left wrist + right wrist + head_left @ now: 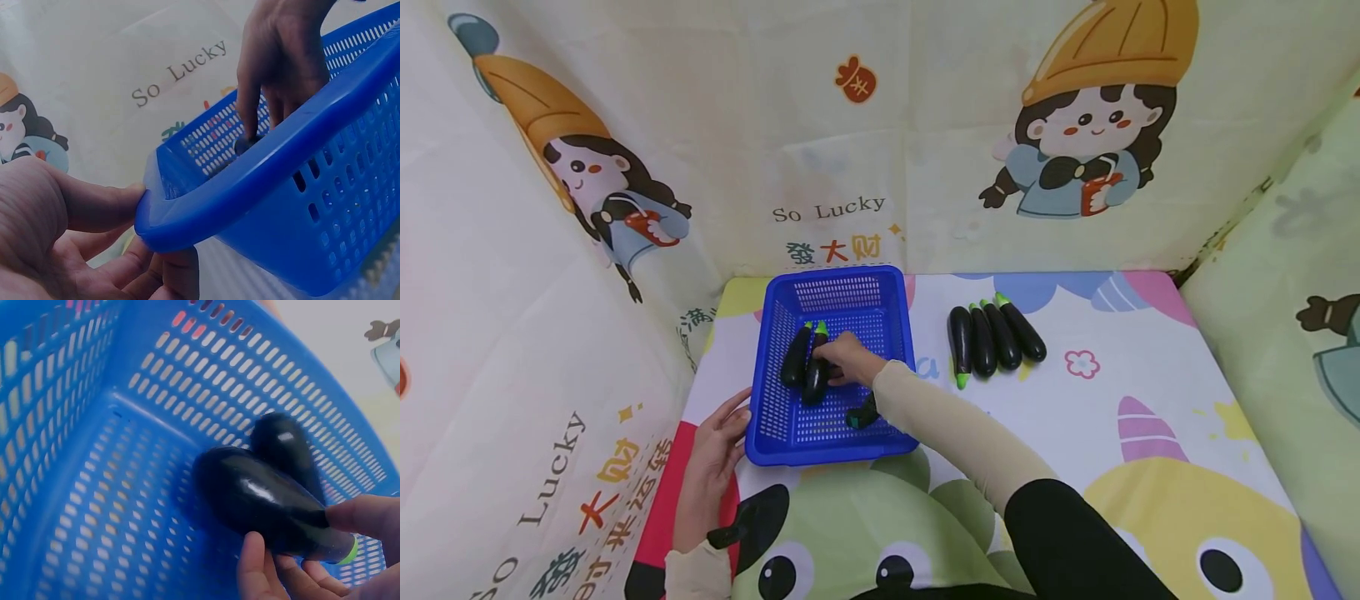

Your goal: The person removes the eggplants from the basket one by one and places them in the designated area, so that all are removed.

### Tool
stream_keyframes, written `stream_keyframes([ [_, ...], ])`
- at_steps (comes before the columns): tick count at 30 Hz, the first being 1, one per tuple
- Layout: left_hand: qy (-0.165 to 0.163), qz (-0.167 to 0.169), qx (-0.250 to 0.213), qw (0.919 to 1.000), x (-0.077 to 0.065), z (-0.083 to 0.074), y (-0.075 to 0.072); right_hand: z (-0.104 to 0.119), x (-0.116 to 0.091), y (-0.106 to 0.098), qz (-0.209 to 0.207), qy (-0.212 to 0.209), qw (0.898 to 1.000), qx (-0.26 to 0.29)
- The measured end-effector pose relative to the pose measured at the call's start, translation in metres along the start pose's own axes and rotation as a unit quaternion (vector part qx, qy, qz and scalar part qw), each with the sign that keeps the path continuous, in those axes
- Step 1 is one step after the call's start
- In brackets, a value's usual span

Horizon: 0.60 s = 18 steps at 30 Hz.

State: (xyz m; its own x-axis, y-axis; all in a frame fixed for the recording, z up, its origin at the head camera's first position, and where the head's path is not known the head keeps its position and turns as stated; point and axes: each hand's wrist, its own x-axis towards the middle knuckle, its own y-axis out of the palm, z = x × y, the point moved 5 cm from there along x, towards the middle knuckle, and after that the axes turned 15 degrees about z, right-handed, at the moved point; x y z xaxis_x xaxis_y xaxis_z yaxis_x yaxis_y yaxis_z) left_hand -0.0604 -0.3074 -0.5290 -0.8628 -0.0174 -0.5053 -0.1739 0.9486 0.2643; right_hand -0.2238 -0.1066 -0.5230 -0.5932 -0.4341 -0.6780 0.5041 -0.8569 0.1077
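Note:
A blue plastic basket [831, 457] with slotted walls sits on the table. My left hand [711, 450] holds its left side; in the left wrist view the thumb lies on the rim [250, 181] and fingers are beneath it. Inside the basket, my right hand [850, 360] grips a dark purple eggplant [815, 379] near its green stem end, the thumb on one side and fingers on the other in the right wrist view. A second eggplant [795, 357] lies against the left wall, close beside the held one [262, 500].
Several more eggplants [983, 337] lie side by side on the cartoon-printed tablecloth [1075, 408], right of the basket. Printed cloth walls [820, 150] rise at the back and both sides. A dark wrist strap [862, 414] shows over the basket's near right part.

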Motion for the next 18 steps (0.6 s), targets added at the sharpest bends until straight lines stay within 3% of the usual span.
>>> stream_keyframes([
  [4, 0.004, 0.001, 0.003, 1.0, -0.001, -0.001, 0.0, 0.008, -0.009, -0.009, 0.009, -0.014, 0.998, -0.061],
  [8, -0.003, -0.005, 0.003, 1.0, -0.001, -0.001, -0.001, 0.017, -0.022, -0.015, 0.023, -0.047, 0.989, -0.136],
  [12, -0.006, -0.007, -0.003, 1.0, -0.001, 0.0, 0.001, 0.024, -0.036, -0.022, 0.033, -0.085, 0.975, -0.203],
  [18, -0.005, -0.001, -0.006, 1.0, 0.0, -0.001, 0.003, 0.034, -0.054, -0.028, 0.042, -0.162, 0.945, -0.28],
])
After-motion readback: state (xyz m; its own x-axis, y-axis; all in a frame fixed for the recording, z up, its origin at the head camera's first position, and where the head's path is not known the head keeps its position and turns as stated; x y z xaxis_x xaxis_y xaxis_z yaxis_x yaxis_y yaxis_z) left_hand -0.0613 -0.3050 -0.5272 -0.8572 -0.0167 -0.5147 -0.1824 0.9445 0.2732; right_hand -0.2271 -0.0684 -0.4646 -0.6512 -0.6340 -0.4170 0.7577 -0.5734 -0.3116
